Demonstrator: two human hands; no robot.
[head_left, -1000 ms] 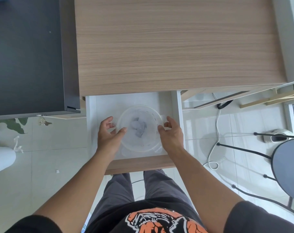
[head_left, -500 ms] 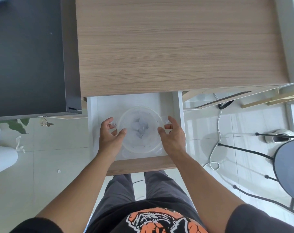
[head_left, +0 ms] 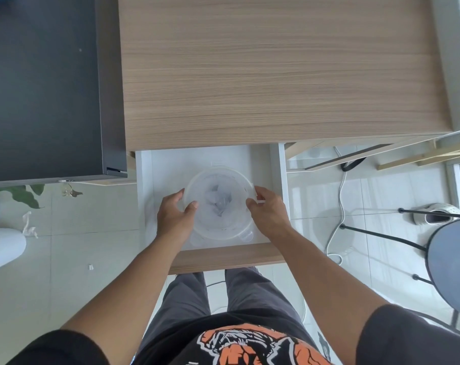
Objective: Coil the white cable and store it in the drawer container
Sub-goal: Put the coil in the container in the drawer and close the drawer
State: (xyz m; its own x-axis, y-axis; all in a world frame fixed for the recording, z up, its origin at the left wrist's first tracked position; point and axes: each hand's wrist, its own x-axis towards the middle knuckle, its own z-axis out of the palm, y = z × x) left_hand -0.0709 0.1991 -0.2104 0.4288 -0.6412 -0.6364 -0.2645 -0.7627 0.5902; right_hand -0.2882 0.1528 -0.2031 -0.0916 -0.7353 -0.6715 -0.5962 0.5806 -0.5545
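A round translucent plastic container (head_left: 219, 225) with a lid sits inside the open white drawer (head_left: 276, 164) under the wooden desk. Greyish-white contents show dimly through the lid; I cannot tell that they are the cable. My left hand (head_left: 174, 216) grips the container's left rim, thumb on top of the lid. My right hand (head_left: 267, 212) holds the right rim, fingers curled over the edge. A white cable (head_left: 339, 212) trails across the tiled floor to the right of the drawer.
The wooden desk top (head_left: 276, 75) fills the upper view. A black cabinet (head_left: 44, 88) stands to the left. A dark round stool (head_left: 452, 264) and a white shoe (head_left: 434, 214) are on the right; a plant (head_left: 20, 196) is at left.
Both hands have shifted slightly up along the container's rim, and the left thumb now lies further over the lid. The container stays in the drawer.
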